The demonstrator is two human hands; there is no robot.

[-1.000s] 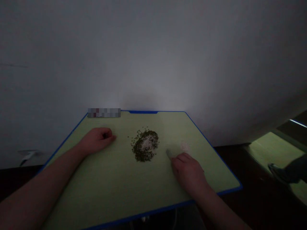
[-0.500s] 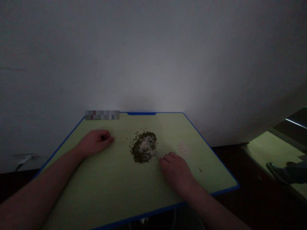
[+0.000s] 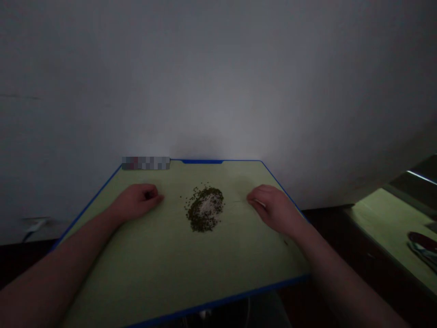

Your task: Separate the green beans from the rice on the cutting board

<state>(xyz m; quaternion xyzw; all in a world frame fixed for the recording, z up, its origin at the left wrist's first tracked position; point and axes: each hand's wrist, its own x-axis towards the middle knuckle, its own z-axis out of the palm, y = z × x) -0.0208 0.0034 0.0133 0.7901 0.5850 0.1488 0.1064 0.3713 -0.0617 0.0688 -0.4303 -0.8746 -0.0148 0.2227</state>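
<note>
On the table (image 3: 164, 269) lies a loose heap of small dark green grains (image 3: 195, 217), with paler whitish grains (image 3: 208, 207) mixed into its middle and right side. My left hand (image 3: 138, 201) rests on the table left of the heap, its fingers curled and nothing visible in them. Right of the heap, my right hand (image 3: 273, 205) is closed in a pinch around a thin, pale tool (image 3: 238, 201). Its tip points left towards the heap without touching it; its exact kind is too faint to make out. The spot with pale grains on the right is hidden by this hand.
A blue rim (image 3: 232, 300) edges the table, which stands against a grey wall (image 3: 211, 82). Near the right forearm lies a small dark sliver (image 3: 286, 242). To the right, a shoe (image 3: 423, 246) shows on a pale surface beyond the dark floor.
My right hand has moved from the heap's lower right edge to the right and farther back, with the thin tool, over the pale grains. My left hand has stayed put.
</note>
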